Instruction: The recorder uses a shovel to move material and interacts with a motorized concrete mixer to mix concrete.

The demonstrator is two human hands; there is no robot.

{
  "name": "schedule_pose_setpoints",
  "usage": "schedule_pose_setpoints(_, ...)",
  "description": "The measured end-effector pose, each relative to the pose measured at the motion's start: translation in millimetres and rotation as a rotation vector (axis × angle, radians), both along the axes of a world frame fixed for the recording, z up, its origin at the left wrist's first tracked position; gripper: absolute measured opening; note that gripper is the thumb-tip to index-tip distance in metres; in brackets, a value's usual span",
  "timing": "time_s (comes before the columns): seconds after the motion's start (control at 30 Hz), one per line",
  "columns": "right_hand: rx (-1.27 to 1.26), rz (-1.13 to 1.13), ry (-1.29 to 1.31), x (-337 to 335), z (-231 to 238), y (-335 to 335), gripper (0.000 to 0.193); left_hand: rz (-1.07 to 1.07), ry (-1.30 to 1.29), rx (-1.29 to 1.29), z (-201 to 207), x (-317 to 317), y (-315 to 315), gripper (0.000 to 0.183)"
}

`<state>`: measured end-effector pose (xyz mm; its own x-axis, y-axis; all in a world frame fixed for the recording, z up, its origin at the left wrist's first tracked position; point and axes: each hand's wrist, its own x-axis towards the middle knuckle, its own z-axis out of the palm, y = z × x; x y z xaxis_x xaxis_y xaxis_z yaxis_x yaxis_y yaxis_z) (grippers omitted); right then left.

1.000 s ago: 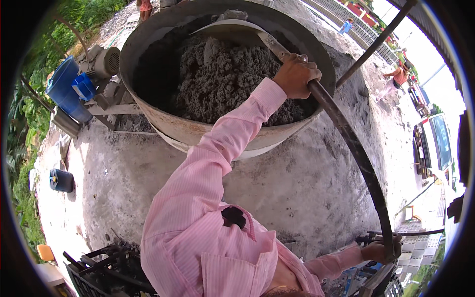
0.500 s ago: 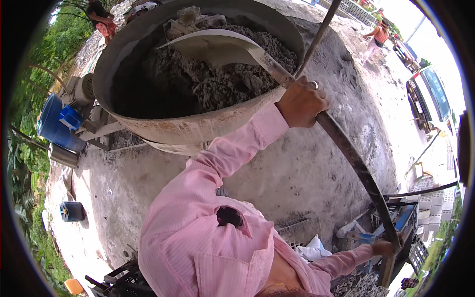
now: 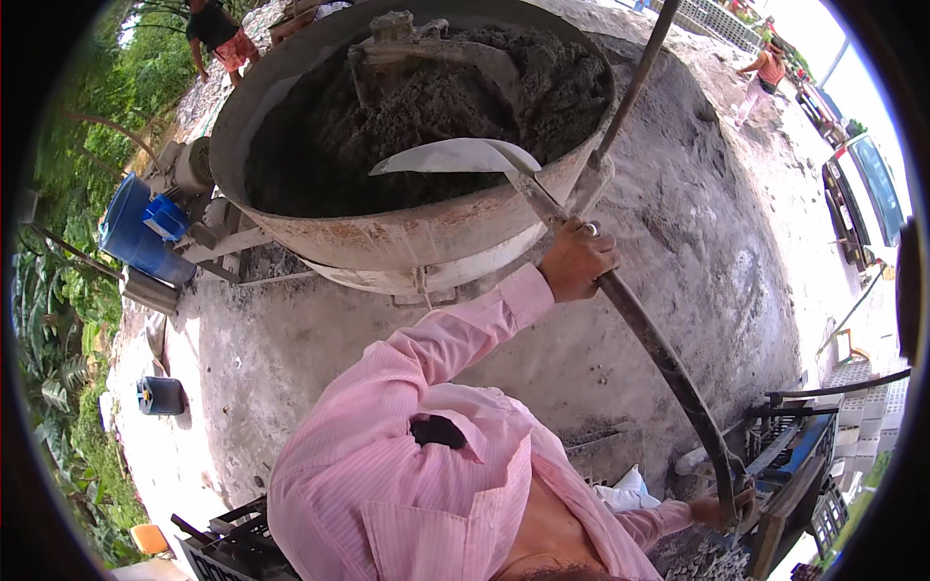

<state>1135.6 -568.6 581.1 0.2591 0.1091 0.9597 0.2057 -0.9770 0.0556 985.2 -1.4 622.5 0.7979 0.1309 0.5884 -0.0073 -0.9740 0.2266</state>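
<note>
I hold a long shovel [image 3: 668, 360] with both hands. My left hand [image 3: 579, 259] is closed round its shaft close to the blade, a ring on one finger. Farther down at the lower right, my right hand [image 3: 725, 508] grips the handle end. The pale metal blade [image 3: 455, 157] shows over the near rim of a large round mixing drum [image 3: 387, 232], tilted partly on edge, with no load visible on it. Inside the drum lies crumbly grey mix [image 3: 436, 97], heaped at the back and right, around a caked mixer arm [image 3: 392, 48].
A slanting bar [image 3: 639, 73] stands at the drum's right rim. On the left are a motor [image 3: 194, 165], a blue barrel [image 3: 136, 228] and a dark jerrycan [image 3: 161, 396]. Black crates [image 3: 237, 542] and a blue-and-dark frame [image 3: 799, 455] flank me. Two people and vehicles are farther off.
The shovel blade has come back from over the heaped mix to the near rim. Both my hands have moved left, the left one also nearer my body. The whole view has shifted slightly.
</note>
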Motion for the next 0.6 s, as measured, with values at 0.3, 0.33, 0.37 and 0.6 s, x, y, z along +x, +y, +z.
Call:
schedule_pose_setpoints(0.3, 0.091, 0.084, 0.123, -13.5, -45.4, 0.3, 0.059, -0.113, -0.181, 0.248, 55.7, 27.0, -11.3, 0.021)
schedule_pose_setpoints(0.33, 0.134, 0.044, 0.078, -21.4, -46.6, 2.7, 0.05, -0.135, -0.165, 0.277, 62.9, 30.5, -20.3, 0.019)
schedule_pose_setpoints(0.37, 0.176, 0.004, 0.033, -29.1, -44.8, 7.8, 0.042, -0.155, -0.151, 0.304, 71.9, 33.5, -30.3, 0.018)
schedule_pose_setpoints(0.6, 0.18, 0.099, 0.218, -44.1, -18.0, -19.8, 0.038, -0.553, -0.083, 0.272, 68.8, 82.0, -126.1, 0.009)
